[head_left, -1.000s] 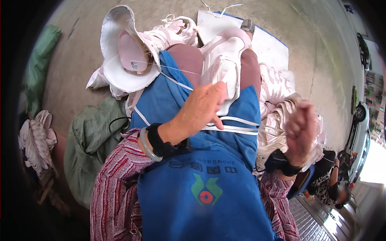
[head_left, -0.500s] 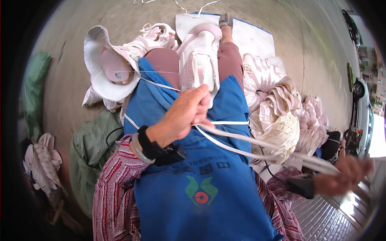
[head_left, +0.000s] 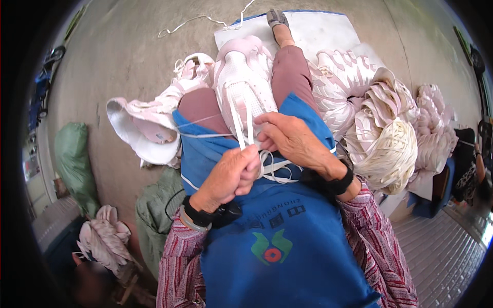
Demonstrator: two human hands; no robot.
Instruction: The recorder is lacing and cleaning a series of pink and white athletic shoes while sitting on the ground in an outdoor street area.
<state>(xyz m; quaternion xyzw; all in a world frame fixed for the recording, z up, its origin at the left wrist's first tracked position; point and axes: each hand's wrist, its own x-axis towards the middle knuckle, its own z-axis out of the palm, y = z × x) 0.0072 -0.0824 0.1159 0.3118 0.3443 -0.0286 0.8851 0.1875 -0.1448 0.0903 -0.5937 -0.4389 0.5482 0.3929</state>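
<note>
A white and pale pink shoe upper [head_left: 245, 69] lies between my knees, over the top of a blue apron [head_left: 287, 220]. Two strands of white shoelace [head_left: 249, 119] run from its eyelets toward me. My left hand [head_left: 229, 173] is closed, pinching these strands just below the near end of the upper. My right hand [head_left: 298, 139] has bent fingers gripping the upper's near right edge, beside the strands; the fingertips are partly hidden. Loose loops of lace hang below it on the apron.
Stacked uppers [head_left: 336, 84] and a bundle of cream laces [head_left: 393, 151] lie to the right. More laced uppers [head_left: 154, 120] rest by my left knee. Green sacks [head_left: 74, 164] stand at left. A white sheet [head_left: 318, 31] lies under my foot, with a loose lace beyond.
My right hand has come back from far right to the upper. My left hand has shifted a little down. The long lace stretched rightward now hangs in loops, and the view has turned.
</note>
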